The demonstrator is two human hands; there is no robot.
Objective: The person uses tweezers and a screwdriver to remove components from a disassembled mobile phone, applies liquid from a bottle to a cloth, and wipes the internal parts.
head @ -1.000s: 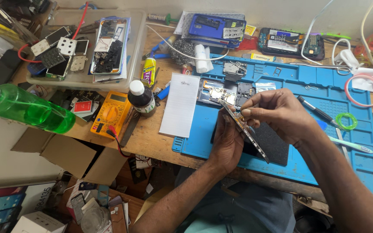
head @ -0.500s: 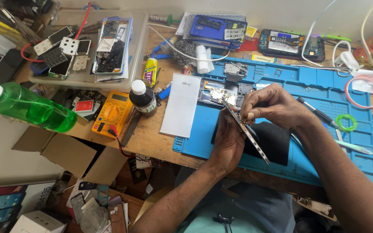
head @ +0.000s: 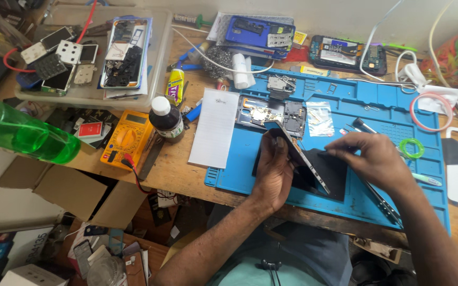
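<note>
My left hand (head: 274, 169) grips a dark phone (head: 300, 159) and holds it tilted up on its long edge over the blue work mat (head: 345, 98). A thin black panel (head: 332, 177) lies flat on the mat just right of the phone, meeting its lower edge. My right hand (head: 375, 159) has its fingertips pinched on the upper edge of that panel. A metal tool (head: 380, 198) lies on the mat under my right wrist. Behind the phone sits an opened phone body with its board showing (head: 271, 112).
On the mat lie a small clear bag (head: 319, 117), a green ring (head: 410, 148) and a red-and-white ring (head: 430, 112). To the left are a white sheet (head: 216, 127), a dark bottle (head: 165, 119), a yellow multimeter (head: 125, 137), a green bottle (head: 22, 135) and a parts tray (head: 91, 58).
My right hand has left the phone's top end and moved right and down to the black panel's edge. My left hand has stayed on the phone, which is still tilted.
</note>
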